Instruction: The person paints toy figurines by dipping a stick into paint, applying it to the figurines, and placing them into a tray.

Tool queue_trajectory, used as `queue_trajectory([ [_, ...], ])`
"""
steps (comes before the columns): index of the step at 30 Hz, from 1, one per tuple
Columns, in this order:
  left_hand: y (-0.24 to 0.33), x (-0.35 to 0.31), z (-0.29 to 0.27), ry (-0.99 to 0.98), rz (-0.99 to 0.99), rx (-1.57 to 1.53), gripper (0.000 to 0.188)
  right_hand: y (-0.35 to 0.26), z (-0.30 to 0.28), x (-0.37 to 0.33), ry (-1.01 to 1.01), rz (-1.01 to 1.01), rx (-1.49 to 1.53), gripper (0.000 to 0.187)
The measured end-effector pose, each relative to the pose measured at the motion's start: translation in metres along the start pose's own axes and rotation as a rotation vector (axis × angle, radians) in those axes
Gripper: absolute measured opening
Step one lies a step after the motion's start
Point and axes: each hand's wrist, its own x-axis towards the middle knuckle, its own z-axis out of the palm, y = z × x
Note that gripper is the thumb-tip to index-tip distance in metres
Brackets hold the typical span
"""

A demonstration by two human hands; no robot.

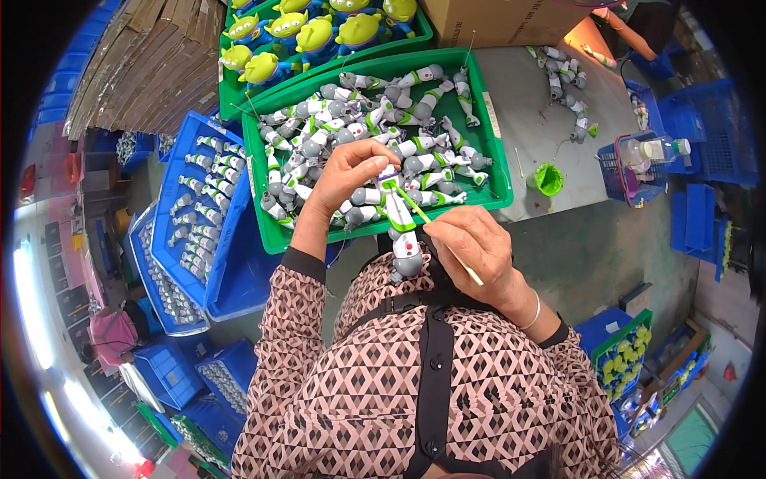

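Observation:
My left hand [353, 174] is closed on the far end of a white toy arm [401, 219] with green bands and a grey ball joint at its near end. Between the fingers of my right hand [479, 246] is a thin paintbrush [420, 211] with a pale handle; its green tip touches the toy arm near my left fingers. Just beyond both hands, a green tray [496, 152] holds a heap of similar white, grey and green toy arms. On the table to the right stands a small cup of bright green paint [547, 180].
Another green tray [427, 33] with green-headed toy figures sits behind, beside a cardboard box [507, 22]. More toy arms [570, 88] lie on the grey table at right. A blue crate [163, 211] of arms is at left; a basket with bottles [630, 180] hangs right.

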Motion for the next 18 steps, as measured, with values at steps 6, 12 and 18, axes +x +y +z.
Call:
queue_trajectory([
  [6,0.0004,0.0028,0.0004,-0.01,-0.001,-0.002,0.022,0.0001,-0.001,0.0018,0.004,0.003,0.004,0.036],
  [12,-0.0019,0.0044,-0.0005,-0.023,0.003,-0.007,0.022,0.0014,-0.001,0.0011,-0.006,0.01,-0.007,0.036],
  [18,-0.0032,0.005,-0.0004,-0.025,-0.001,-0.008,0.022,0.0006,-0.0007,0.001,-0.002,0.011,-0.005,0.036],
])
